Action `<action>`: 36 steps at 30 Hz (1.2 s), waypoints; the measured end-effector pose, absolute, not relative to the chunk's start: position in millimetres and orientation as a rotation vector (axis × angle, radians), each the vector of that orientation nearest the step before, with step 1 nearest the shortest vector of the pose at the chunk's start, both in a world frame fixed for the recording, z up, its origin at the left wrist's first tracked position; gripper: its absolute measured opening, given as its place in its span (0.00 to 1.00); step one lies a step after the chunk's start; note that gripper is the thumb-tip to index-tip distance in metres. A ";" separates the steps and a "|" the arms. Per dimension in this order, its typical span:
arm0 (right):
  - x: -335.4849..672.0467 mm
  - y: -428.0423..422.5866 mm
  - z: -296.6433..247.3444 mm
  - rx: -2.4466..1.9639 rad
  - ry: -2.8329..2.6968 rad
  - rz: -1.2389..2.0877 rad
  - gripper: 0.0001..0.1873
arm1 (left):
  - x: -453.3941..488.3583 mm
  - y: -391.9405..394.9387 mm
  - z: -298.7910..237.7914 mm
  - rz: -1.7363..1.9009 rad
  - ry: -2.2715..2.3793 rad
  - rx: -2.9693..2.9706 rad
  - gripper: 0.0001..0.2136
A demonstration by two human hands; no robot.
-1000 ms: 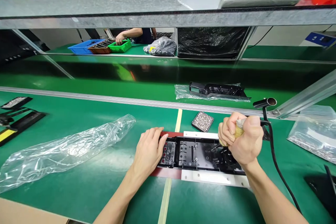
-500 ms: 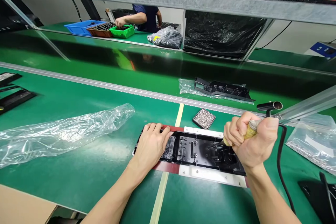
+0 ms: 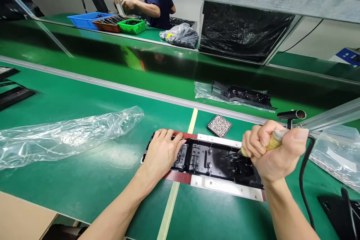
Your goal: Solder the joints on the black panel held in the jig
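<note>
A long black plastic housing (image 3: 216,159), its inner side with ribs and posts facing up, lies in a fixture with white side strips (image 3: 225,187) and a red base (image 3: 180,177). My left hand (image 3: 163,150) lies over the housing's left end, fingers bent over its far edge and thumb near the middle rib. In my right fist is an electric screwdriver (image 3: 273,143) with a yellow body, tilted so its thin bit points down into the right half of the housing. The bit's very tip is hard to make out. Behind the fixture sits a small dark square tray of screws (image 3: 219,125).
A clear plastic bag (image 3: 73,137) lies at left. Beyond the rail, another black part (image 3: 244,95) rests on plastic film. At right are a bag of small parts (image 3: 334,161) and a black cord (image 3: 302,180). Across the bench, a person (image 3: 157,9) stands behind coloured bins (image 3: 108,26).
The view has shifted slightly. My left hand stays on the housing; my right hand and the screwdriver lean a little further right at the top. The other person's hand has lifted from the green bin.
</note>
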State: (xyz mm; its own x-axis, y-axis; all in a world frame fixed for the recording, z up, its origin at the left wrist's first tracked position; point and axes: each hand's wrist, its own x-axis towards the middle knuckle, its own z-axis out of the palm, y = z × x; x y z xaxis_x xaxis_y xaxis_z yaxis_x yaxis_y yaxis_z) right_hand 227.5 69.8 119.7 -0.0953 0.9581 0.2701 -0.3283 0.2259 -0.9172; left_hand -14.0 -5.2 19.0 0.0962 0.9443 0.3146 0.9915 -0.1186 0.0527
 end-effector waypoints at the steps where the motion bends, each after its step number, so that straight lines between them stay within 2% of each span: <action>1: 227.7 69.7 119.7 -0.723 -1.180 1.251 0.34 | -13.8 -5.3 19.1 -0.415 -1.960 -2.194 0.15; 36: 225.4 68.4 122.5 -0.698 -1.188 1.265 0.33 | -11.9 -7.2 22.2 -0.438 -1.816 -2.250 0.14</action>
